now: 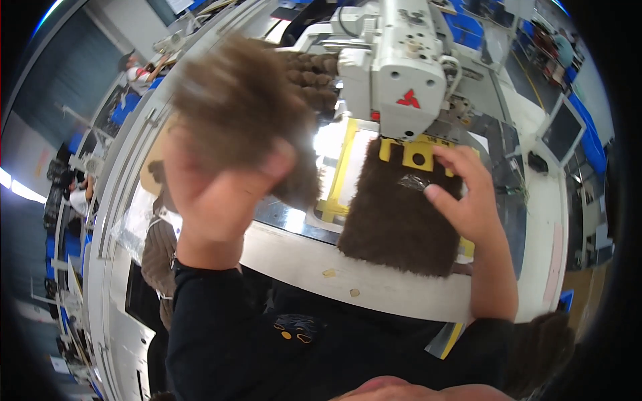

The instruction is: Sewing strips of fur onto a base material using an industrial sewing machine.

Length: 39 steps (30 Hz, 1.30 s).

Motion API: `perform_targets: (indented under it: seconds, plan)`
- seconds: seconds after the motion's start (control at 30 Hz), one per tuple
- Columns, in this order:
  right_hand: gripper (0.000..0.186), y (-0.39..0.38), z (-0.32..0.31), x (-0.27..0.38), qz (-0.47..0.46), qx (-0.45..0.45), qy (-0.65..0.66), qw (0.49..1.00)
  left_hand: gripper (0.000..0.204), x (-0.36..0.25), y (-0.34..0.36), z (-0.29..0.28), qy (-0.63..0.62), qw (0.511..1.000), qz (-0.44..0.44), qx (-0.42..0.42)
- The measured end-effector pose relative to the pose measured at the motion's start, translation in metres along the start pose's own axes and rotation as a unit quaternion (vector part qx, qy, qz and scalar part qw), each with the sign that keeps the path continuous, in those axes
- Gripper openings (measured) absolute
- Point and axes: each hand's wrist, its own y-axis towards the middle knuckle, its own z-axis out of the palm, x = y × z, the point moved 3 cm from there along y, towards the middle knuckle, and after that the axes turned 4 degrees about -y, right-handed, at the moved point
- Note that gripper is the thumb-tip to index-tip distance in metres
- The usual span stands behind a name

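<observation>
My left hand (217, 194) is raised at the left, closed on a brown plush fabric piece (234, 93) that motion smears. A second dark brown plush piece (401, 227) lies flat below the head of a white sewing machine (411, 73). Over its far end sits a yellow template (418, 159) with cut-outs. On the plush lies a small shiny clear patch (414, 182). My right hand (471, 200) is at the right side of this piece, thumb and forefinger apart; the thumb tip is near the shiny patch and the forefinger by the template.
A yellow-edged frame (338, 174) lies on the machine bed, left of the flat plush. Bundled brown plush (311, 73) is behind my left hand, and more brown fabric (159, 254) hangs at the table's left. A screen panel (562, 130) stands at the right. Other people work farther off.
</observation>
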Motion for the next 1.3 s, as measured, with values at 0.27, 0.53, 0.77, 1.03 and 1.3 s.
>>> perform_targets:
  seconds: [0.27, 0.53, 0.77, 1.03, 1.3]
  plan:
    - [0.044, -0.007, -0.003, 0.042, 0.051, 0.173, 0.132, 0.975, 0.054, 0.08, -0.01, 0.039, -0.394, 0.91, -0.11, -0.066]
    - [0.056, -0.002, -0.03, -0.01, -0.004, -0.136, -0.322, 0.937, 0.054, 0.13, -0.042, 0.054, -0.35, 0.915, -0.199, 0.006]
    - [0.063, -0.002, -0.017, -0.016, -0.003, -0.132, -0.356, 0.925, 0.046, 0.128, -0.051, 0.057, -0.272, 0.953, -0.127, 0.046]
    - [0.044, -0.001, -0.003, -0.034, 0.028, -0.038, -0.283, 0.958, 0.058, 0.101, -0.041, 0.062, -0.17, 0.971, -0.014, 0.165]
    - [0.034, 0.0, 0.012, -0.035, 0.057, 0.021, -0.256, 0.965, 0.051, 0.088, -0.048, 0.066, -0.129, 0.975, 0.038, 0.179]
